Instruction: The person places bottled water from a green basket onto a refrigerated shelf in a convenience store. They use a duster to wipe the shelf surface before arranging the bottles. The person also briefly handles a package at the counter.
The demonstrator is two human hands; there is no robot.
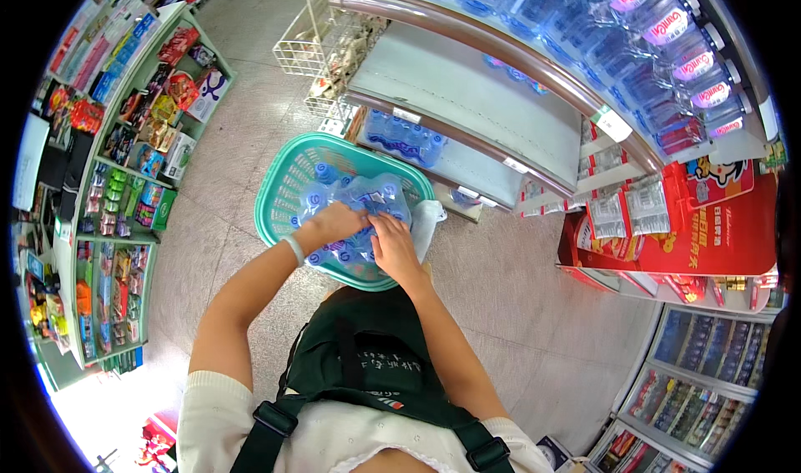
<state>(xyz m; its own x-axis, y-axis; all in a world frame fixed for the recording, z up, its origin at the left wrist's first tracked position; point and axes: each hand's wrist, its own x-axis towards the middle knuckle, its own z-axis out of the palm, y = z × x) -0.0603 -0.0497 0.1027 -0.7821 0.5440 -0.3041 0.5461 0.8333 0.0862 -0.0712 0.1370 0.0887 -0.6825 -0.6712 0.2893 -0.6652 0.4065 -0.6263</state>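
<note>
A teal plastic basket [266, 185] stands on the floor before me, with shrink-wrapped packs of blue-capped water bottles [388, 191] in it. My left hand [335, 226] rests on the plastic wrap near the middle, its fingertips on the film. From the right, my right hand [392, 244] meets it there, the fingertips of both close together or touching. Whether they pinch the film is hard to tell. A crumpled whitish plastic bag [427, 226] hangs at the basket's right side.
A metal shelf [463, 97] rises just beyond the basket, with another bottle pack [403, 138] on its lower level and large water bottles [663, 25] above. A white wire rack [300, 47] stands behind. Snack shelves [150, 135] line the left; a red display [719, 229] and glass-fronted coolers [701, 354] are right.
</note>
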